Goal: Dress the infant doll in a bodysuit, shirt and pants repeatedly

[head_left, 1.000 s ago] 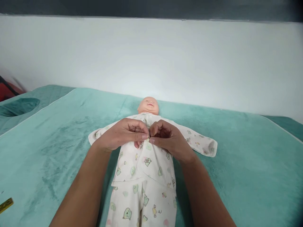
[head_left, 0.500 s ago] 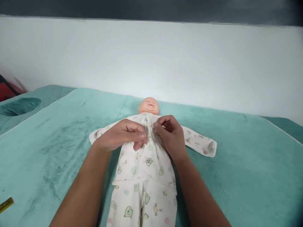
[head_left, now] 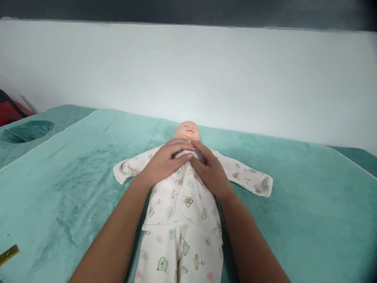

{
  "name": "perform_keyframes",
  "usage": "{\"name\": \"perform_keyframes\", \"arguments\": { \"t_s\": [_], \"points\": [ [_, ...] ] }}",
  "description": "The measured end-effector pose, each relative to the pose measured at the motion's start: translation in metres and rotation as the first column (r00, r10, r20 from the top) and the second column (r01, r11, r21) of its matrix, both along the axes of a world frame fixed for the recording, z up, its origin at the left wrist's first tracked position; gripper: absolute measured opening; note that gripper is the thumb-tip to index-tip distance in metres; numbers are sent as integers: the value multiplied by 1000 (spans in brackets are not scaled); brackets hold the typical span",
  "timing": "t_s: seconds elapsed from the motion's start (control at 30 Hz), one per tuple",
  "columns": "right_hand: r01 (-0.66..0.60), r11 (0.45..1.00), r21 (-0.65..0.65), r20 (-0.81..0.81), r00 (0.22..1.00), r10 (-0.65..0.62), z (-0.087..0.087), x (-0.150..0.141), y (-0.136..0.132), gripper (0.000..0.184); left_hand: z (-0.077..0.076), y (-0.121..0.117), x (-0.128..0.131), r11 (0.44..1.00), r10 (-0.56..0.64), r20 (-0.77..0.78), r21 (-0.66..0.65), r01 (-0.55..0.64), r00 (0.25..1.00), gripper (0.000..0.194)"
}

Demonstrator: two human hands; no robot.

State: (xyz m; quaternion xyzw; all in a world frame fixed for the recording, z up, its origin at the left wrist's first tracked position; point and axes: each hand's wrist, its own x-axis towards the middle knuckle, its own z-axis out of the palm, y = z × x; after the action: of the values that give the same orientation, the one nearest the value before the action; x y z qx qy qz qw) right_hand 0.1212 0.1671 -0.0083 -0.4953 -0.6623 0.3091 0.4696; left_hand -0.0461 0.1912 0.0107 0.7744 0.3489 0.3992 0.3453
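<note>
A baby doll (head_left: 187, 131) lies on its back with its head away from me. It wears a white printed shirt (head_left: 187, 204) with long sleeves spread to both sides, and matching trousers (head_left: 165, 257). My left hand (head_left: 169, 159) rests flat on the upper chest of the shirt, fingers stretched toward the middle. From the other side my right hand (head_left: 209, 167) lies on the same part of the shirt. Fingertips of both hands meet near the collar and hide the upper front of the shirt. Neither hand holds anything that I can see.
A teal plush cover (head_left: 309, 208) spreads under the doll. Beyond it stands a white wall (head_left: 188, 74). A sunken hollow (head_left: 28, 131) shows in the cover at the far left, near a red object (head_left: 10, 112). A yellow strip with dark marks (head_left: 8, 254) lies at the left edge.
Both hands were raised over the shirt front with bent fingers. Now they have moved slightly up toward the collar and lie flatter on the chest, fingertips together.
</note>
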Motion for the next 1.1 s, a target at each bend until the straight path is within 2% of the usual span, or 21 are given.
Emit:
{"name": "perform_keyframes", "arguments": {
  "t_s": [0.13, 0.27, 0.63, 0.77, 0.9, 1.1],
  "points": [
    [31, 999, -12, 85, 996, -30, -5, 2, 2, 43, -3, 1, 3, 996, 87, -63, 26, -85, 994, 22],
    [26, 1000, 14, 77, 997, -27, -9, 3, 3, 40, -4, 1, 4, 988, 154, -90, 30, -152, 984, 23],
    [83, 996, 11, -88, 993, -82, -8, -1, 1, 26, -3, 0, 4, 988, 152, -141, 19, -151, 978, 32],
    [107, 994, -16, -75, 991, -108, -8, -1, 2, 22, -2, 0, 4, 986, 165, -173, 30, -162, 971, 33],
    [117, 993, 9, -62, 991, -117, -9, -1, 2, 19, -4, 1, 4, 987, 160, -190, 31, -156, 969, 37],
    [84, 995, 53, 70, 994, -87, -5, 0, 1, 26, -7, 2, 3, 991, 135, -193, 45, -128, 972, 39]
  ]
}}
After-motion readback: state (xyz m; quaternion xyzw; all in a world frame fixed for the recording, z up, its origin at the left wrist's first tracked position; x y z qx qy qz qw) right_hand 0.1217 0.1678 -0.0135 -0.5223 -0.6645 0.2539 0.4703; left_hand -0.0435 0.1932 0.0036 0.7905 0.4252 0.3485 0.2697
